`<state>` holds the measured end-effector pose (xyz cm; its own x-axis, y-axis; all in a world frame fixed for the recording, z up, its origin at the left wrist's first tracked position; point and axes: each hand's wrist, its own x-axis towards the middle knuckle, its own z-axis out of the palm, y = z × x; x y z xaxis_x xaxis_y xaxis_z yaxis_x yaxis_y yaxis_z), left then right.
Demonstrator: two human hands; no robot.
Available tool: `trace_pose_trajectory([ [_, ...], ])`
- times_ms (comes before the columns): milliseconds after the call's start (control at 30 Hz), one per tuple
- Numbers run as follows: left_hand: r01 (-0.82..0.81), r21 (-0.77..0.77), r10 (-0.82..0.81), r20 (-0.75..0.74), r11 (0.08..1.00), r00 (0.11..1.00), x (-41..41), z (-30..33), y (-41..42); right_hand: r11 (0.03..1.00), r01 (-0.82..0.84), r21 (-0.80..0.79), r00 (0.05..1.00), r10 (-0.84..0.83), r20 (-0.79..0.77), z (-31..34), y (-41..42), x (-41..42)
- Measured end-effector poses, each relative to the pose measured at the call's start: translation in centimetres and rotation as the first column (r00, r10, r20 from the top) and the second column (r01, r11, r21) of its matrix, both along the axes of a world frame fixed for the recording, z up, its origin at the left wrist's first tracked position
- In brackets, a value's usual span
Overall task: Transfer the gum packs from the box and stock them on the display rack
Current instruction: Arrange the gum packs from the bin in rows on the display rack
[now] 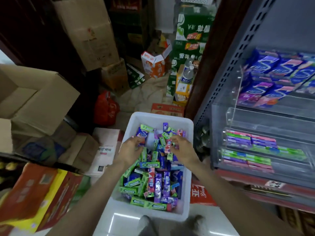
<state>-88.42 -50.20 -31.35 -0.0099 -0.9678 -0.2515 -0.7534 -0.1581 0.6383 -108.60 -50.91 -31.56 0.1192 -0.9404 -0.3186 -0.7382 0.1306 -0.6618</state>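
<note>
Both hands in white box (187, 167) of gum packs (150, 165): left hand (131, 148) pinching blue pack, right hand (182, 147) pinching small pack. Rack (265, 150) beside.

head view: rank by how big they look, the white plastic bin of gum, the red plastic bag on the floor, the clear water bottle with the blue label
1. White plastic bin, clearly largest.
2. Red plastic bag.
3. Clear water bottle, smallest, though it sits farther from the camera, so its true size against the bag is unsure.

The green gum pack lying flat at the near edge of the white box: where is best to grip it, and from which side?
Probably pinch the green gum pack across its narrow width from above: it lies flat on top, long sides exposed, against the white box near wall.
</note>
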Motion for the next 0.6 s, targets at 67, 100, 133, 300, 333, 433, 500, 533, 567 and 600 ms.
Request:
trace_pose_trajectory([
  [67,0.061,0.053,-0.061,0.006,0.997,0.998,0.1,-1.6,-0.7,0.998,0.009,0.055,0.999,-0.007,-0.044,-1.6,-0.1,0.9],
  [100,0.087,0.070,-0.088,0.015,0.994,0.996,0.0,-2.4,-1.3,0.996,0.014,0.083,0.999,-0.009,-0.054,-2.1,-0.2,1.1],
  [133,0.101,0.084,-0.104,0.026,0.991,0.994,-0.1,-3.0,-2.0,0.994,0.011,0.105,0.998,-0.003,-0.071,-2.7,-0.5,1.3],
  [300,0.057,0.178,-0.077,0.108,0.982,0.991,-0.3,-6.2,-5.6,0.989,-0.077,0.130,0.963,0.108,-0.247,-5.2,-2.9,1.3],
  [333,0.063,0.192,-0.094,0.157,0.979,0.983,-0.5,-6.6,-6.1,0.986,-0.087,0.140,0.956,0.122,-0.267,-5.7,-3.4,1.4],
  [433,0.076,0.245,-0.151,0.299,0.966,0.942,-1.8,-7.4,-7.0,0.973,-0.108,0.203,0.942,0.165,-0.292,-6.6,-4.1,1.6],
  [500,0.039,0.251,-0.130,0.360,0.967,0.924,-2.5,-7.7,-7.5,0.973,-0.097,0.208,0.943,0.157,-0.293,-7.0,-4.2,1.7],
  [533,0.025,0.234,-0.115,0.381,0.972,0.917,-2.6,-7.7,-7.8,0.977,-0.088,0.194,0.947,0.143,-0.288,-7.2,-4.2,1.6],
  [567,0.025,0.213,-0.110,0.396,0.977,0.912,-2.6,-7.8,-8.0,0.981,-0.081,0.177,0.951,0.129,-0.280,-7.4,-4.2,1.6],
  [600,0.036,0.197,-0.116,0.410,0.980,0.905,-2.5,-8.0,-8.1,0.983,-0.080,0.165,0.954,0.123,-0.272,-7.4,-4.3,1.5],
])
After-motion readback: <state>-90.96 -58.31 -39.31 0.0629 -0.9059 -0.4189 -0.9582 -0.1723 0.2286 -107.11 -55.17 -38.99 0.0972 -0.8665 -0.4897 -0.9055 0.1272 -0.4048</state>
